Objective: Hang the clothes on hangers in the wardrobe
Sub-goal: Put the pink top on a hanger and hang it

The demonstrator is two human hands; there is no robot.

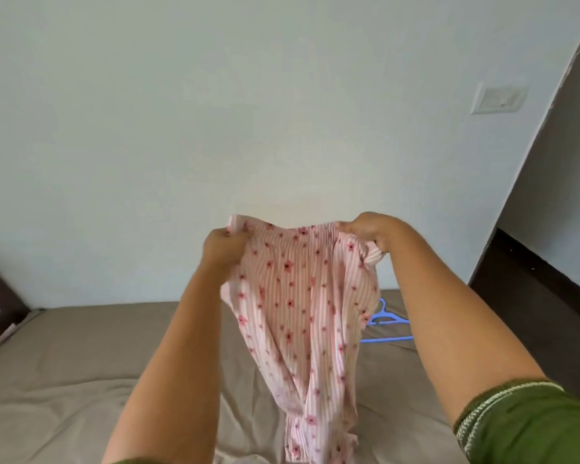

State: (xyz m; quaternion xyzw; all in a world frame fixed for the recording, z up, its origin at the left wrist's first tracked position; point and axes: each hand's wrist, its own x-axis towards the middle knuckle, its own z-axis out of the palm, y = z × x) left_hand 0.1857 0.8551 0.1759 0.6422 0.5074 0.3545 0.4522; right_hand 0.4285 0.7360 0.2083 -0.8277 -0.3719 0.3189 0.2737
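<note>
A pink striped garment with red flowers (298, 296) hangs in the air above the bed. My left hand (223, 246) grips its gathered top edge at the left. My right hand (370, 231) grips the same edge at the right, so the waistband stretches between them. The cloth's lower end reaches the bed. A blue plastic hanger (387, 321) lies on the bed behind the garment to the right, partly hidden by cloth and my right forearm.
The bed with a brown sheet (81, 363) fills the lower view. A pale wall rises behind it, with a switch plate (499, 97) at upper right. A dark wooden frame (533, 279) stands at the right and another dark edge (0, 289) at far left.
</note>
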